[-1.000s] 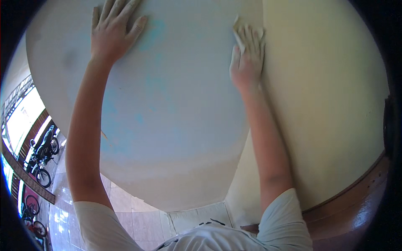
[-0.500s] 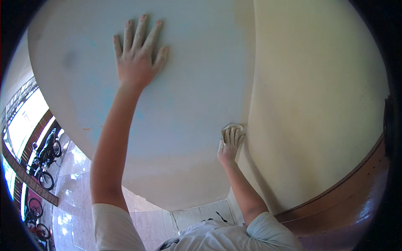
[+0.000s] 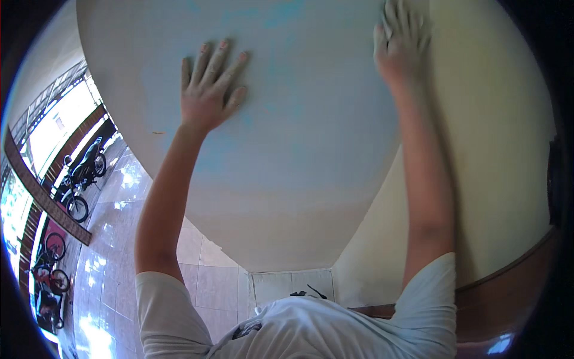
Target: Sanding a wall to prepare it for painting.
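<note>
Blue-patched wall (image 3: pixel 299 143), tiled floor (image 3: pixel 113 245); my left hand (image 3: pixel 206 96) lies spread, my right hand (image 3: pixel 403 48), higher than before, clasps a pale sheet (image 3: pixel 386 27)

The left hand (image 3: pixel 206 99) lies on the central wall (image 3: pixel 293 161); the right hand (image 3: pixel 405 45), higher, covers a sheet (image 3: pixel 387 27) near the corner with the right wall (image 3: pixel 502 149). Far left, across the floor (image 3: pixel 113 251), stand a motorcycle (image 3: pixel 85 167) and bicycle (image 3: pixel 44 276).

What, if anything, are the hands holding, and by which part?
The right hand holds a pale sheet under its fingers, one edge showing; the exact hold is hidden. The left hand holds nothing.
</note>
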`<action>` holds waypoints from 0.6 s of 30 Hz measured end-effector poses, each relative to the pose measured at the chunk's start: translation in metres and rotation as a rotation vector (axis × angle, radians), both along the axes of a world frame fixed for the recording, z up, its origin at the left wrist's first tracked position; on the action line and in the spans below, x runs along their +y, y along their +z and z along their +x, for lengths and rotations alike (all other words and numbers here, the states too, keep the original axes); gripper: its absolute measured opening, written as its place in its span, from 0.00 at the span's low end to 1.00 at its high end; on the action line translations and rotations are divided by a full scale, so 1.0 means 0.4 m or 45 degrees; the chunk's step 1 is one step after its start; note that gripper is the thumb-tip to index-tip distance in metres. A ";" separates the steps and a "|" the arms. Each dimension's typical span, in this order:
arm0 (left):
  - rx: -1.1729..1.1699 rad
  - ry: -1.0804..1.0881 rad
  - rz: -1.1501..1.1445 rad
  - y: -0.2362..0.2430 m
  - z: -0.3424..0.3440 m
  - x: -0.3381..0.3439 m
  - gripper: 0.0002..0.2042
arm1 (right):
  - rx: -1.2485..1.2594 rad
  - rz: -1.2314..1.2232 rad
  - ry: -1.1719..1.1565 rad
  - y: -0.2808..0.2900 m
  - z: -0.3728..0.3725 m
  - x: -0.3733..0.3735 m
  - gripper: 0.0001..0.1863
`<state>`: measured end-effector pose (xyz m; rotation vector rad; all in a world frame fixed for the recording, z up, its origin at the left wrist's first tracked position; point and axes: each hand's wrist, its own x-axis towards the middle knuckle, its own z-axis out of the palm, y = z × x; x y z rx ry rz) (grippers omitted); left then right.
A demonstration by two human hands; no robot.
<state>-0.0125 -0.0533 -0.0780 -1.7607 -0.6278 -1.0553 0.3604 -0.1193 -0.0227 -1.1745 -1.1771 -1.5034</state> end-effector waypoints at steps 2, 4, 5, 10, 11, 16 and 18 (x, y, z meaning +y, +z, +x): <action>-0.032 0.088 0.021 0.012 -0.090 0.007 0.28 | 0.491 -0.500 0.009 0.141 -0.183 -0.116 0.28; -0.091 0.035 0.041 0.007 -0.118 0.009 0.29 | 0.967 -0.989 -0.062 0.171 -0.228 -0.148 0.29; -0.142 -0.014 0.058 0.002 -0.129 0.009 0.30 | 0.668 -0.642 -0.130 0.144 -0.206 -0.101 0.29; -0.316 0.035 0.004 -0.130 -0.177 0.050 0.29 | 0.120 -0.109 0.141 -0.162 -0.185 0.030 0.29; -0.364 0.050 -0.004 -0.153 -0.184 0.045 0.28 | 0.160 -0.163 0.100 -0.242 -0.202 0.012 0.28; -0.406 0.028 -0.045 -0.241 -0.174 0.041 0.28 | 0.105 -0.676 -0.067 -0.687 -0.254 -0.044 0.24; -0.407 0.021 -0.050 -0.262 -0.160 0.046 0.28 | -0.041 -0.634 0.107 -0.829 -0.245 -0.043 0.27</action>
